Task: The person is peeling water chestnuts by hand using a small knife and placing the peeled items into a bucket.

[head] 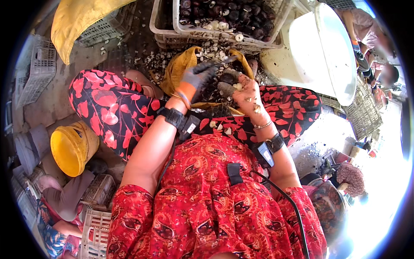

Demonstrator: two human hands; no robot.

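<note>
My left hand (pixel 200 76), in a grey and orange glove, is closed around what looks like a small knife (pixel 230 59), whose blade is blurred. Facing it, my right hand (pixel 245 92) grips a dark water chestnut (pixel 227 78) between thumb and fingers. Grey covers wrap some of those fingertips, and bits of pale peel stick to the back of the hand. Beneath both hands, between my legs, a yellow woven sack (pixel 177 73) gapes around dark peelings.
Stacked plastic crates (pixel 163 31) with dark water chestnuts (pixel 234 15) stand ahead. A large white tub (pixel 284 60) leans at right. Peel scraps (pixel 155 63) litter the floor. At left lies a yellow bucket (pixel 92 139). Other people sit nearby, one in a patterned top (pixel 351 178).
</note>
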